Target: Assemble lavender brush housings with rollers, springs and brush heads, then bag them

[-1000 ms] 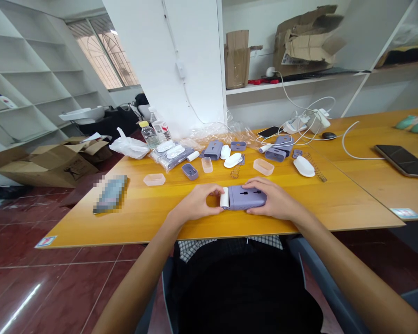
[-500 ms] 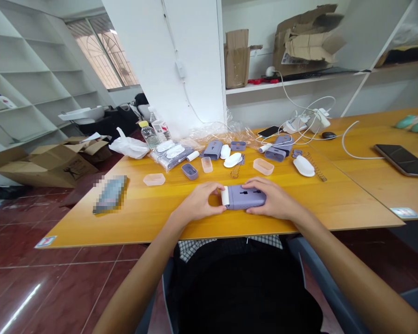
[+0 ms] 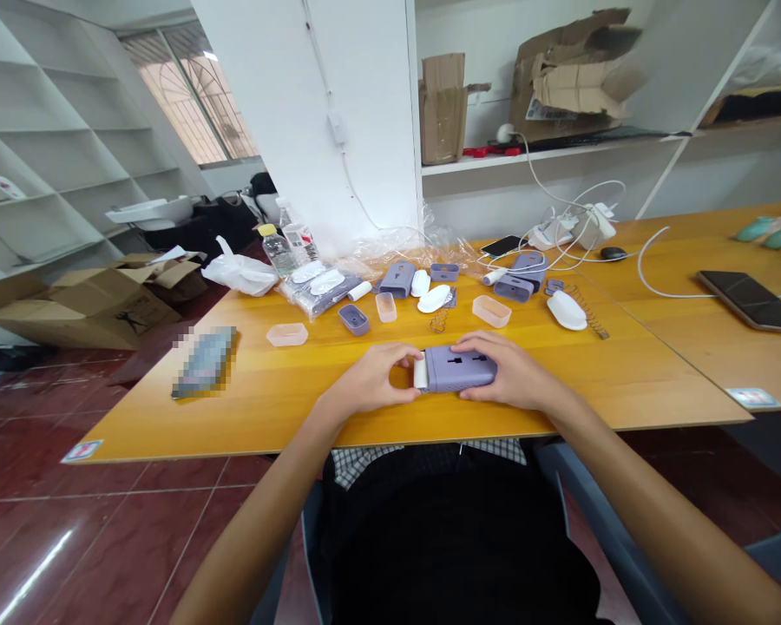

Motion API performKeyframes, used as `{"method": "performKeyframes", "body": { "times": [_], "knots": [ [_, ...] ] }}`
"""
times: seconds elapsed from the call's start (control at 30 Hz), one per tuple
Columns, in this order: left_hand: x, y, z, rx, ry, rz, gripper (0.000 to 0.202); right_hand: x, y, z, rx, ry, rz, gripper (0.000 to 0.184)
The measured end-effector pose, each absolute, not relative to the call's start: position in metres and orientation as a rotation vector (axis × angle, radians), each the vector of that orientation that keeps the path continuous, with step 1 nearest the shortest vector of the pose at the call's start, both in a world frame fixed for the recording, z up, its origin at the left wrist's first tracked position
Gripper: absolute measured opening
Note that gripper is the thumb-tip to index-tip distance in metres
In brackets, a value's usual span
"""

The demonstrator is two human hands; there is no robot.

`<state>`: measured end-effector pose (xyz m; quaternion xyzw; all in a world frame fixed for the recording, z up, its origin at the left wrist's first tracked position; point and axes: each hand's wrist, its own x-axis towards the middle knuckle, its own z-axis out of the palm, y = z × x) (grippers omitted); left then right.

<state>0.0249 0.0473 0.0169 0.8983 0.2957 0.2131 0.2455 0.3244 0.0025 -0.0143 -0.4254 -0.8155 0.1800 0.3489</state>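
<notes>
Gripping a lavender-grey rectangular plastic housing (image 3: 459, 369) between them, both hands work at the middle of the near side of the table (image 3: 286, 386), a glossy amber wood top. The housing lies flat and lengthwise across the view, with dark slot-shaped openings on its upper face. A short white cylindrical piece (image 3: 420, 371) sits at its left end, touching it.

The left hand (image 3: 370, 382) comes in from the left, curved around that white end, with its fingers (image 3: 410, 351) clenched on the far and near sides. The right hand (image 3: 511, 373) lies over the housing's right end, with fingers wrapped across the far side and the thumb along the near side. Both forearms angle inward from the lower corners of the view and cross the table's near edge, which runs just below the hands.

Bare table stretches to the left, as far as a pixelated flat package (image 3: 205, 362), and to the right towards the table's side edge. Ahead, a clear rectangular plastic tray (image 3: 492, 311) and a white oval plastic piece (image 3: 435, 299) lie near, but not touching.
</notes>
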Motion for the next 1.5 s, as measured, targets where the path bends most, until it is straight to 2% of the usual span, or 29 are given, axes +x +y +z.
{"method": "performKeyframes", "body": {
  "times": [0.93,1.17,1.5],
  "knots": [
    [0.0228,0.0470,0.0176,2.438,0.849,0.581,0.046,0.3243,0.0013,-0.0127,-1.117,-2.115,0.473,0.063],
    [0.0233,0.0433,0.0172,2.475,0.854,0.608,0.068,0.3228,0.0020,-0.0146,-1.115,-2.102,0.478,0.064],
    [0.0204,0.0451,0.0188,2.491,0.871,0.620,0.065,0.3202,0.0012,-0.0134,-1.121,-2.099,0.514,0.064]
  ]
}}
